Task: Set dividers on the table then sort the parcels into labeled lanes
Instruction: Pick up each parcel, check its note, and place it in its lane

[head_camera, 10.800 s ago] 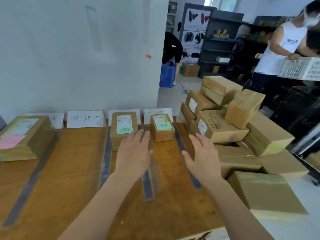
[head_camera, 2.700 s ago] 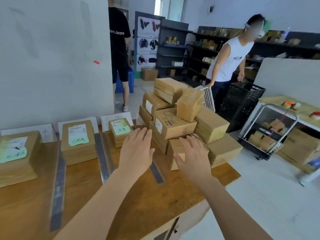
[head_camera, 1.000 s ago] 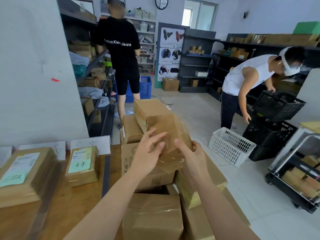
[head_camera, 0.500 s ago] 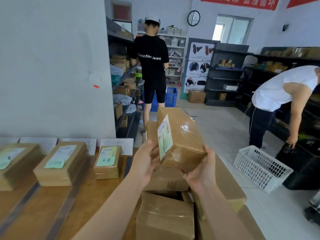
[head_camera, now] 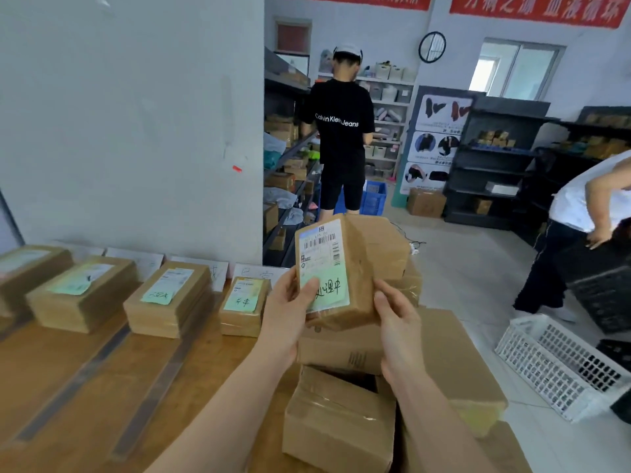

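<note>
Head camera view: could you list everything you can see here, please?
held parcel: one, brown with green note, held over the pile
sorted parcels: four, brown, green notes, back of table
dividers: at least two, grey strips, lying on table
lane labels: several, white, against the wall
unsorted boxes: a pile, brown, below the hands
table: one, wooden brown, front left
basket: one, white, floor at right
other people: two, black shirt and white top, background
left hand, right hand: two, bare, gripping the held parcel

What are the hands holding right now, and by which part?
A taped brown parcel. The left hand grips its lower left edge, thumb on the green note; the right hand grips its lower right side.
</note>
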